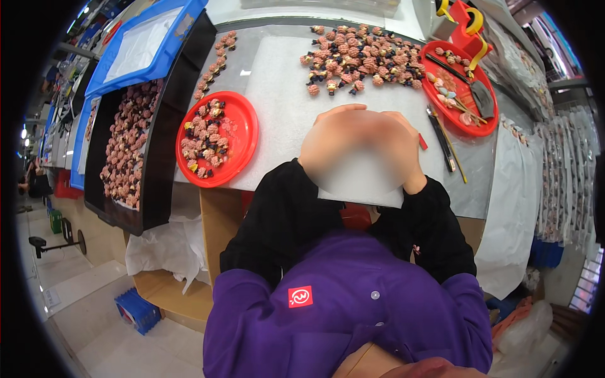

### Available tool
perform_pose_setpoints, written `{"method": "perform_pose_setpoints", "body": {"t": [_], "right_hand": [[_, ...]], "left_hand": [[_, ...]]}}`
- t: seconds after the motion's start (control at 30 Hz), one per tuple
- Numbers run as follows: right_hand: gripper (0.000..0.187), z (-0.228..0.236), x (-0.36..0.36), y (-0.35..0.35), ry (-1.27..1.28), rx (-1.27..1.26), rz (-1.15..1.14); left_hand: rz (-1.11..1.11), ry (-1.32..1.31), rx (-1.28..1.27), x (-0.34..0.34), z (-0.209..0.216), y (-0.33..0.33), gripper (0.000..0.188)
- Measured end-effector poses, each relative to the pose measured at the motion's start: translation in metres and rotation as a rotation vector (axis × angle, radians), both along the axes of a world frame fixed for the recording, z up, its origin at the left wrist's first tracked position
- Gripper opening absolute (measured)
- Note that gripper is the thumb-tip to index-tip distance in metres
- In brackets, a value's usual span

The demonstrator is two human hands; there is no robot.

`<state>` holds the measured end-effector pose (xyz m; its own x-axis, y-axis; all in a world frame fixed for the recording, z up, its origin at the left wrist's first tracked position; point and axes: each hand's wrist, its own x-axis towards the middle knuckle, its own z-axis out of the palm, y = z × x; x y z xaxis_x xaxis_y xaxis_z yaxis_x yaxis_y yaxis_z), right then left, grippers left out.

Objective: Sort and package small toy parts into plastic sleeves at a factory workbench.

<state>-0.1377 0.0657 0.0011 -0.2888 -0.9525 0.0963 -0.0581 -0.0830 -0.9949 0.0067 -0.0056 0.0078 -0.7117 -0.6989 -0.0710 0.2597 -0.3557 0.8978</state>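
Below the left hand (320,133), a red logo (300,297) shows.

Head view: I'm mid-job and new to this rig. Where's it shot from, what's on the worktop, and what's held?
No machine here, just a person's bare left hand and right hand. The fisheye camera sits on their head, looking down, so edges bend; picture left is their left. On the worktop lies a heap of small pink-topped figures, between a left red plate and a right red plate. At far left, a black bin holds more. A blur hides whatever the hands may hold.
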Motion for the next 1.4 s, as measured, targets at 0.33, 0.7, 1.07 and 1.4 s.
{"method": "perform_pose_setpoints", "body": {"t": [0.33,0.7,1.07,1.4], "right_hand": [[0.032,0.032,0.014,0.011,0.954,-0.308,0.021],[0.038,0.119,-0.277,0.060,1.518,-0.217,-0.407],[0.037,0.050,-0.498,0.155,1.246,0.344,-0.703],[0.027,0.039,-0.508,0.181,1.269,0.553,-0.654]], "left_hand": [[-0.017,-0.085,0.128,0.002,0.006,0.003,0.052],[-0.177,-0.014,0.048,0.001,0.021,0.008,0.050],[-0.162,-0.079,-0.044,-0.009,0.013,0.002,0.062],[-0.164,-0.057,-0.007,-0.015,0.013,0.001,0.055]]}}
